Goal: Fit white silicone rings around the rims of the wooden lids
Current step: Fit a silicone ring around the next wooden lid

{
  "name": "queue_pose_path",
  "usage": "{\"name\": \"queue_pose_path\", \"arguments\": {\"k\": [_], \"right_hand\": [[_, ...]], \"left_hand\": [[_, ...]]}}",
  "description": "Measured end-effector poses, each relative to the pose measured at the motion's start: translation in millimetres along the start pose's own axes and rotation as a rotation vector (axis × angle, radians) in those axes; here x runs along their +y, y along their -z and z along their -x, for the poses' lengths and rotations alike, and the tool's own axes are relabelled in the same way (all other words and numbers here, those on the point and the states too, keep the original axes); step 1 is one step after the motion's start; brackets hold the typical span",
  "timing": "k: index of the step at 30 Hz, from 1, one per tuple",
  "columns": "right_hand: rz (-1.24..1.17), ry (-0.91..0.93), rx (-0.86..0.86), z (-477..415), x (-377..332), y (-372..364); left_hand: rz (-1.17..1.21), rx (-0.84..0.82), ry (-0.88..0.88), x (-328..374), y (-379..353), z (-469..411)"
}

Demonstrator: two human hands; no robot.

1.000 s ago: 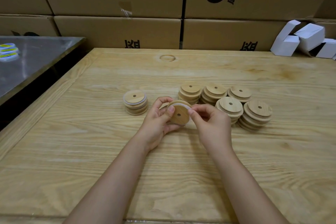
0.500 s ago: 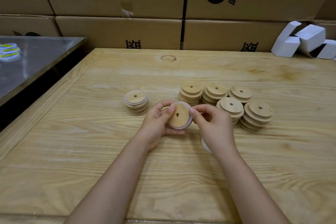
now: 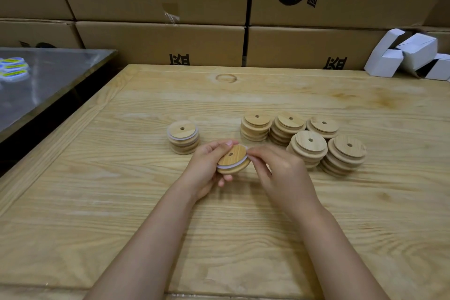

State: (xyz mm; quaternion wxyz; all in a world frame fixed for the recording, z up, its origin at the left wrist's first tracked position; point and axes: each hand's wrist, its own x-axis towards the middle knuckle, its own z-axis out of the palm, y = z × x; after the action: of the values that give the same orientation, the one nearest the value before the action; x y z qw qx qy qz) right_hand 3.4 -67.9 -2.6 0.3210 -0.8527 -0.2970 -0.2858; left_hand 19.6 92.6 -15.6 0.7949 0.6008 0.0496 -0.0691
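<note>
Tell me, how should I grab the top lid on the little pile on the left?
Come straight down from above and pinch the top lid by opposite sides of its round edge. It lies flat and face up on the pile, so only that edge sticks out for your fingers to get a grip on.

We see a pale wooden table (image 3: 243, 238), stacked printed cardboard boxes (image 3: 160, 41) along its far edge, a metal-topped bench (image 3: 48, 80) left, small white cartons (image 3: 411, 56) far right.
</note>
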Motion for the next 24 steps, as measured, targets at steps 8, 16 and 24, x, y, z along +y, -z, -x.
{"name": "queue_pose_path", "arguments": {"k": [8,16,24], "right_hand": [[-0.046,-0.084,-0.106,0.4,-2.8,-7.1],[-0.044,-0.104,-0.038,0.1,-6.1,-2.7],[-0.02,-0.08,0.025,-1.1,-8.3,-0.1]], "left_hand": [[0.177,0.01,-0.048,6.0,2.4,0.4],[0.034,0.354,-0.434,19.8,26.8,-5.8],[-0.635,0.785,-0.426,2.5,66.4,-20.1]]}}
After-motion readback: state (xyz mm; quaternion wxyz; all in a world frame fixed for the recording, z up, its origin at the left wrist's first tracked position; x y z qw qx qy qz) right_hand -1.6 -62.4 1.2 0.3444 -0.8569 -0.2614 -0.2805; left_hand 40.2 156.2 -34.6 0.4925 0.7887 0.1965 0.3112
